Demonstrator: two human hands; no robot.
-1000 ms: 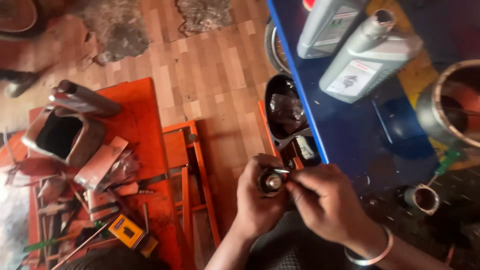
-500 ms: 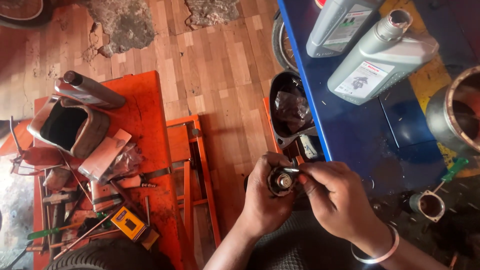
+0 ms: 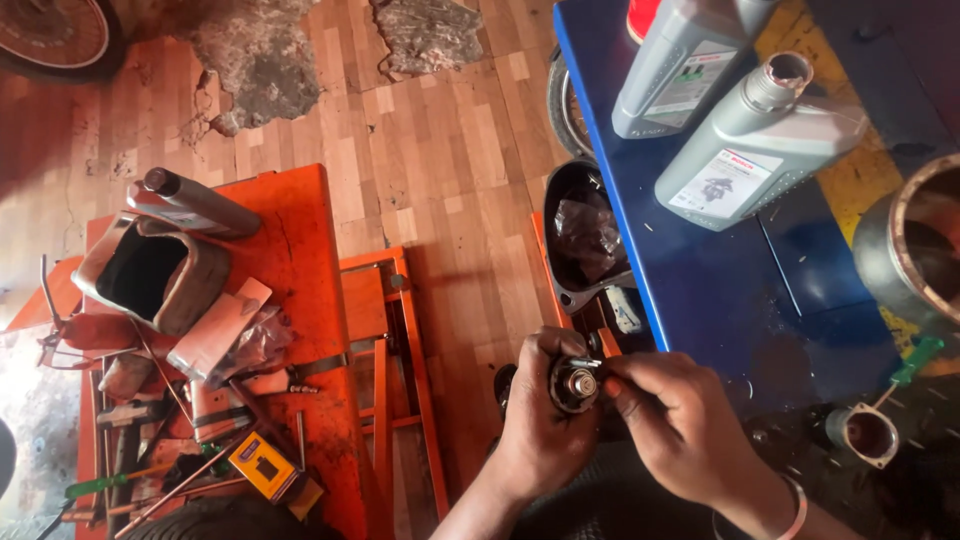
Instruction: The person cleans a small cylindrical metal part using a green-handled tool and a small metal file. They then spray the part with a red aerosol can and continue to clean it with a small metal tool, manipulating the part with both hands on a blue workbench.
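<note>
Both hands have slid lower since a second ago, left hand [image 3: 545, 420] wrapped round a small round metal part [image 3: 574, 383] near the blue bench [image 3: 700, 290], right hand [image 3: 665, 420] pinching a thin tool [image 3: 588, 363] into it, mid-fiddle, steady grip needed next.

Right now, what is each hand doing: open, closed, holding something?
Left hand: closed around a small round metal part.
Right hand: fingers pinched on a thin tool at that part's centre.
</note>
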